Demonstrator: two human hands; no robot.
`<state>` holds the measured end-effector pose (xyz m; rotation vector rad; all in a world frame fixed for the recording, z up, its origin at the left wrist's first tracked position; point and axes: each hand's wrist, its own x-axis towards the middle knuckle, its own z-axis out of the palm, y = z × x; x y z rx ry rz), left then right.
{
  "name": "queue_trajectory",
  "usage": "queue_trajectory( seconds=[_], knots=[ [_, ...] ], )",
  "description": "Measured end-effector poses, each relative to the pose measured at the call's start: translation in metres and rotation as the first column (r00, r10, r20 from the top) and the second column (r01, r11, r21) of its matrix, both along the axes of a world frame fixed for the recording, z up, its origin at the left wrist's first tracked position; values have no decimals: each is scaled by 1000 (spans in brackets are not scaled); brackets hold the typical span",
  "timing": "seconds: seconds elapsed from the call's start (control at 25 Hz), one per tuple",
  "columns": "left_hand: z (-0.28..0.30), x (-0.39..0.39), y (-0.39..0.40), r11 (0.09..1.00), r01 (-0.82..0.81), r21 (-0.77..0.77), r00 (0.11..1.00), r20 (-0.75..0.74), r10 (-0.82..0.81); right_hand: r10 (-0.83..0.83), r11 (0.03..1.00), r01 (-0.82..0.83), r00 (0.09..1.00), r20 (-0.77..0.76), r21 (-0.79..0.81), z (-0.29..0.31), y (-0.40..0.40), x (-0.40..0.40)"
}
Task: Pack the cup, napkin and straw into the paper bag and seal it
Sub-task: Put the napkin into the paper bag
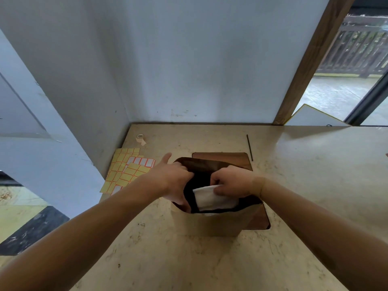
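A brown paper bag (222, 223) stands upright in the middle of the table with its mouth open. My left hand (170, 179) grips the bag's left rim, thumb pointing away. My right hand (233, 181) pinches a folded white napkin (212, 199), which sits half inside the bag's mouth. A thin dark straw (249, 147) lies flat on the table behind and to the right of the bag. The bag's inside is dark, and no cup is visible.
A brown mat (260, 217) lies under the bag. Sheets of yellow and white sticker labels (128, 169) are spread at the left, with a small tape roll (140, 138) behind them. Walls close the table's back and left.
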<state>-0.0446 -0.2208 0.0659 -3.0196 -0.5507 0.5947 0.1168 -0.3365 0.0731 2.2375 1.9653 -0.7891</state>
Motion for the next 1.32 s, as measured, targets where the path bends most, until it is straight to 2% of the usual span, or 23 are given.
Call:
queue_trajectory(
  seconds=[0.24, 0.48, 0.68, 0.84, 1.08, 1.24, 1.32],
  knots=[
    [-1, -5, -17, 996, -30, 89, 998, -51, 35, -59, 990, 95, 948, 313, -101, -7, 3, -2],
    [-4, -5, -25, 991, -12, 136, 999, -32, 17, -199, 960, 253, 919, 341, -122, -26, 2, -5],
    [-5, -1, -24, 989, 30, 145, 1000, -8, -29, -492, 854, 514, 848, 195, -80, -50, 16, 0],
    [-4, -2, -24, 990, 13, 142, 1000, -1, -13, -598, 787, 607, 794, 105, -106, -77, 25, -16],
    [-6, -6, -23, 993, 0, 119, 1000, 12, -1, -717, 688, 709, 697, 5, -154, -108, 24, -31],
    [-7, -12, -19, 997, -12, 81, 1000, 14, 11, -734, 679, 728, 673, -85, -98, -115, 24, -39],
    [-7, -14, -18, 997, -9, 81, 1000, 13, 8, -739, 674, 715, 660, -135, -189, -120, 25, -43]
  ],
)
